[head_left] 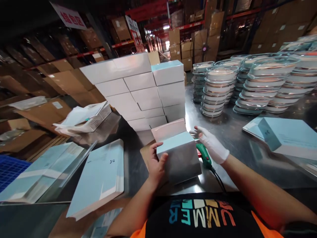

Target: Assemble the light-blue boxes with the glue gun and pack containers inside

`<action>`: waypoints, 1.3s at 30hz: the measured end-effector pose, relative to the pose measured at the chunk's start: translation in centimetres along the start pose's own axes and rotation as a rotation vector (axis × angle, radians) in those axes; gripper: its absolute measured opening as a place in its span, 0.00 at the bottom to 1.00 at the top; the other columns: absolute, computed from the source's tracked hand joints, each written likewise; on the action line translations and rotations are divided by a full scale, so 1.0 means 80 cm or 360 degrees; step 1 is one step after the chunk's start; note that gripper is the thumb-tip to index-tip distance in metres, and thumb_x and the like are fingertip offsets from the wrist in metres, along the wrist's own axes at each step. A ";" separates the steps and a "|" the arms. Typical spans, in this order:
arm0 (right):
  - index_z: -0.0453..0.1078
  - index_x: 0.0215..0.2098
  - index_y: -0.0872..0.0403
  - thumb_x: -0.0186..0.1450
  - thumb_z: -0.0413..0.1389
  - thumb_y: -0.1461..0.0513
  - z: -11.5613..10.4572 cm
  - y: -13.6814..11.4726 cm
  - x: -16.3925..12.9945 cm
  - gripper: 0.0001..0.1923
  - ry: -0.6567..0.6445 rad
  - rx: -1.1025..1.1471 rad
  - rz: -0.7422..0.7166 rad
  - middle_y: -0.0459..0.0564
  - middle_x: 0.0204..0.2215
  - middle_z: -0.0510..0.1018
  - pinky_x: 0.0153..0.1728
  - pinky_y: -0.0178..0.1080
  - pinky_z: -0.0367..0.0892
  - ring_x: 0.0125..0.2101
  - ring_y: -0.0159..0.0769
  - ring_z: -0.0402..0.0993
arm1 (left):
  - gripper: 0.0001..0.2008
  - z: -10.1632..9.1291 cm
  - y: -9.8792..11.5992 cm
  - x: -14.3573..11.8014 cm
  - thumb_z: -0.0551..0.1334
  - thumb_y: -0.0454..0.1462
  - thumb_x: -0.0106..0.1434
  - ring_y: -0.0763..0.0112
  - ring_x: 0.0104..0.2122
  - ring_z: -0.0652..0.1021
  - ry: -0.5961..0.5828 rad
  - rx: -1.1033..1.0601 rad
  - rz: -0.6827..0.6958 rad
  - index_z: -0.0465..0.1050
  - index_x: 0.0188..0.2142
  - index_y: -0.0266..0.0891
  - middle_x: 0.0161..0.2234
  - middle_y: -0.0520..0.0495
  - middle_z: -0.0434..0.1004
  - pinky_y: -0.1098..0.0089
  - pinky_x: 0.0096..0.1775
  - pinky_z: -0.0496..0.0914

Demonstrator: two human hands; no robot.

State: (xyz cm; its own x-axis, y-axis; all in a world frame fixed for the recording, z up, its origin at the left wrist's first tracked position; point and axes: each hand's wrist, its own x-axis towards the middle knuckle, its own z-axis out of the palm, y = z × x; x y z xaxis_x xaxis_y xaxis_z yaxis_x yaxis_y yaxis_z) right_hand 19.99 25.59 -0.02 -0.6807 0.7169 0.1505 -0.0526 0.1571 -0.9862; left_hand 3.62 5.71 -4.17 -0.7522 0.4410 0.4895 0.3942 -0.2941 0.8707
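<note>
A pale blue and white box (179, 153) with its lid flap up stands on the steel table (230, 125) right in front of me. My left hand (156, 163), bare, grips the box's left side. My right hand (210, 143), in a white glove, hovers with fingers spread just right of the box, above a green-handled tool (204, 155) with a black cord. Behind the box rises a stack of closed white boxes (146, 89).
Stacks of glass lidded dishes (247, 82) fill the table's right back. Flat blue box blanks lie at the right (284, 135) and left (99, 175). A white basket with papers (86, 119) and a blue crate (10, 168) stand left. Cardboard cartons fill the shelves behind.
</note>
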 end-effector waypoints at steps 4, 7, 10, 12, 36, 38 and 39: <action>0.75 0.56 0.51 0.65 0.55 0.56 0.051 -0.015 0.002 0.23 -0.0223 -0.0180 -0.0105 0.52 0.44 0.85 0.52 0.45 0.76 0.46 0.45 0.80 | 0.35 0.007 -0.006 -0.001 0.72 0.68 0.56 0.56 0.41 0.81 -0.0033 0.0052 0.0058 0.78 0.44 0.41 0.40 0.43 0.81 0.61 0.43 0.75; 0.76 0.52 0.52 0.64 0.53 0.59 0.058 -0.016 0.000 0.20 -0.0231 -0.0286 -0.0156 0.49 0.38 0.84 0.49 0.44 0.76 0.43 0.44 0.79 | 0.34 0.001 -0.015 -0.003 0.70 0.68 0.58 0.56 0.41 0.81 -0.0056 0.0060 0.0064 0.78 0.45 0.42 0.40 0.43 0.81 0.61 0.44 0.75; 0.75 0.52 0.52 0.67 0.59 0.52 0.045 -0.012 -0.003 0.19 -0.0342 -0.0209 -0.0254 0.52 0.44 0.84 0.53 0.47 0.76 0.48 0.47 0.80 | 0.31 -0.006 -0.023 -0.007 0.68 0.65 0.63 0.54 0.46 0.82 -0.0127 0.0059 0.0190 0.78 0.47 0.42 0.47 0.40 0.80 0.59 0.48 0.75; 0.73 0.54 0.52 0.65 0.65 0.45 0.031 -0.006 -0.005 0.27 -0.0466 -0.0163 -0.0311 0.57 0.51 0.83 0.54 0.48 0.77 0.53 0.50 0.80 | 0.29 -0.008 -0.025 -0.009 0.69 0.63 0.64 0.50 0.54 0.81 -0.0168 0.0049 0.0287 0.77 0.47 0.42 0.55 0.36 0.78 0.55 0.53 0.75; 0.70 0.68 0.43 0.56 0.69 0.62 0.019 0.058 -0.051 0.42 -0.0450 -0.0479 -0.0595 0.60 0.60 0.81 0.53 0.57 0.82 0.55 0.57 0.83 | 0.30 -0.040 -0.010 0.025 0.67 0.51 0.72 0.48 0.67 0.76 -0.0848 0.0132 0.0873 0.70 0.70 0.50 0.60 0.34 0.83 0.42 0.66 0.73; 0.73 0.63 0.45 0.54 0.69 0.60 0.024 0.057 -0.046 0.38 -0.0392 -0.0479 -0.0418 0.57 0.48 0.86 0.46 0.56 0.84 0.45 0.57 0.86 | 0.40 -0.043 -0.030 0.021 0.68 0.57 0.69 0.44 0.71 0.72 -0.0595 0.0151 0.0665 0.63 0.75 0.49 0.68 0.30 0.74 0.41 0.68 0.70; 0.74 0.61 0.47 0.54 0.69 0.58 0.024 0.049 -0.040 0.35 -0.0356 -0.0425 -0.0360 0.57 0.46 0.87 0.45 0.55 0.85 0.43 0.56 0.86 | 0.44 -0.047 -0.040 0.019 0.68 0.59 0.68 0.43 0.72 0.70 -0.0468 0.0167 0.0562 0.59 0.76 0.49 0.71 0.29 0.70 0.40 0.69 0.69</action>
State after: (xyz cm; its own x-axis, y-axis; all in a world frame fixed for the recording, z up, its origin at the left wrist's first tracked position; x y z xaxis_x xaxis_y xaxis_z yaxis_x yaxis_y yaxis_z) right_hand 20.55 22.57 -4.50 -0.8172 0.4837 0.3136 -0.0478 0.4853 -0.8730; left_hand -0.80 4.16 -6.42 -0.3871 0.5556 0.7359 0.6615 -0.3887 0.6414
